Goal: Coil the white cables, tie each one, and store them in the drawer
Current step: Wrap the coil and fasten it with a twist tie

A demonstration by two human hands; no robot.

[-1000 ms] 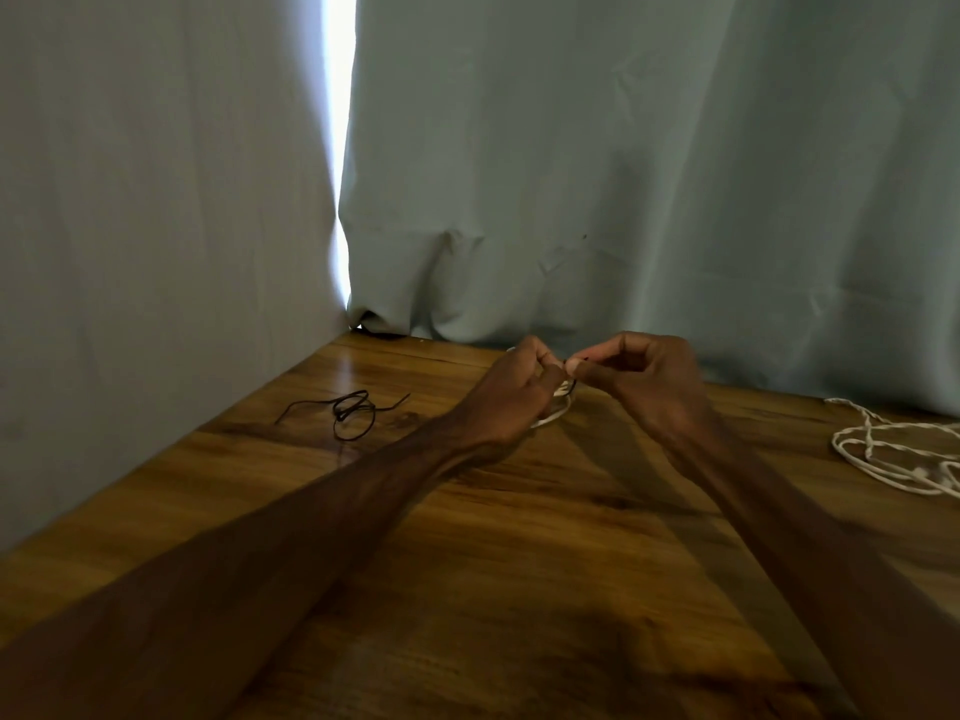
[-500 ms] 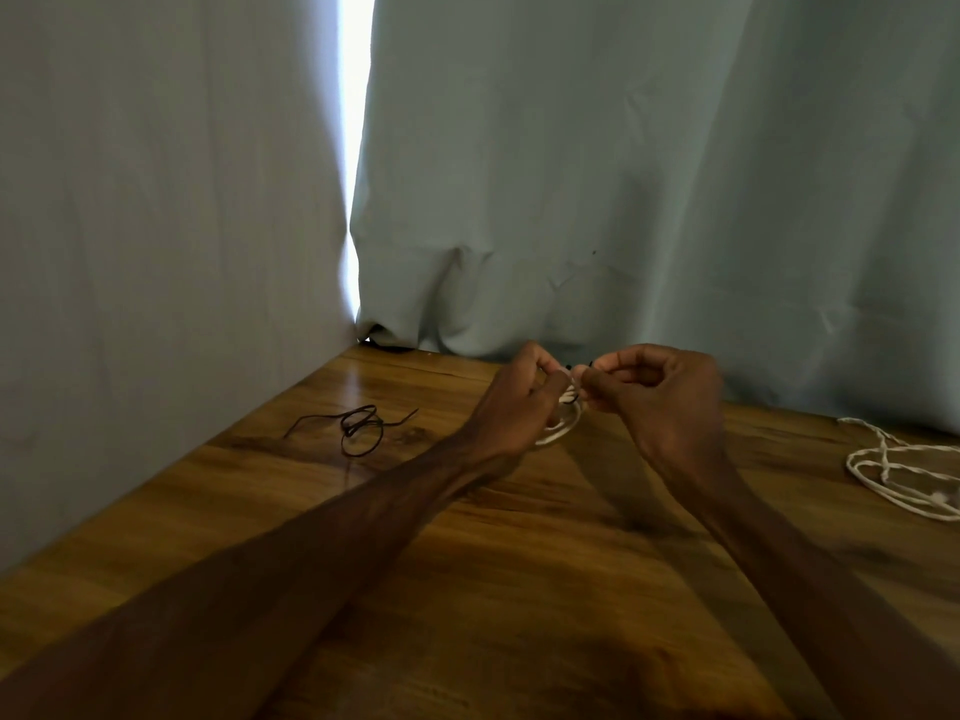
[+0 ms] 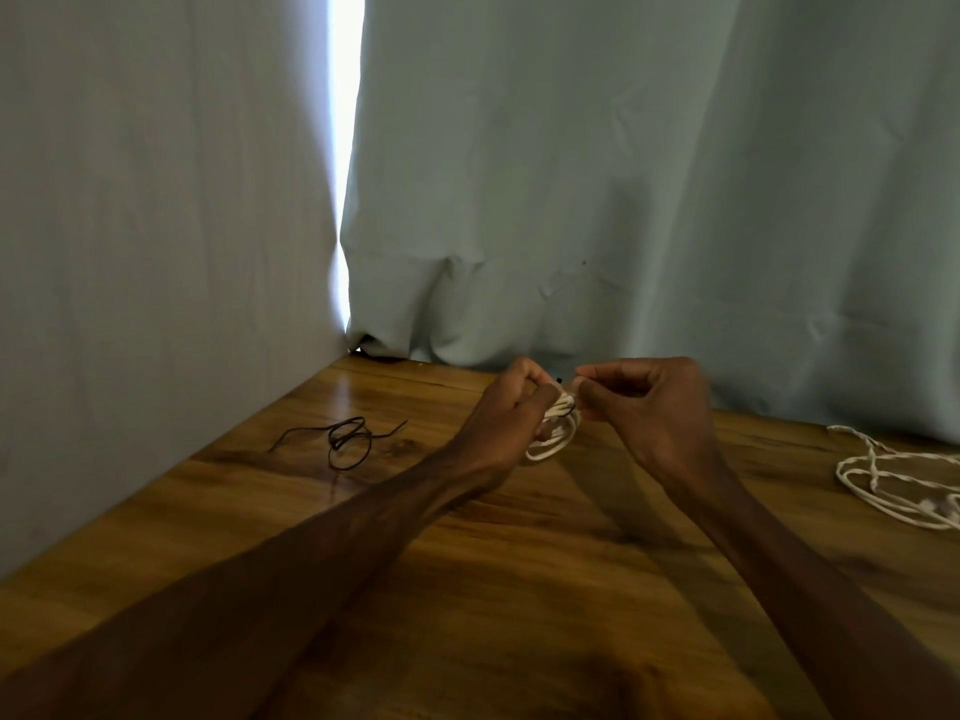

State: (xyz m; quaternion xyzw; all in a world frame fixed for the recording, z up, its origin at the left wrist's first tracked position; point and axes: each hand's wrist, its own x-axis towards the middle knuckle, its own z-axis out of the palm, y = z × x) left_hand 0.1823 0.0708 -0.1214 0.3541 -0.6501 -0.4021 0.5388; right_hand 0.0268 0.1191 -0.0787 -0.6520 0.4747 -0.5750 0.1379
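White coil [image 3: 555,440] hangs pinched between left hand [image 3: 506,413] and right hand [image 3: 649,402] fingers [image 3: 602,377].

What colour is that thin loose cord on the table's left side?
The thin cord is black, clearest in the head view.

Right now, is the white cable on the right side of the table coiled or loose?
Loose: the white cable lies sprawled in uneven loops on the table, with no tie visible.

Left hand [image 3: 506,413] and right hand [image 3: 654,407] are bare, forearms too.
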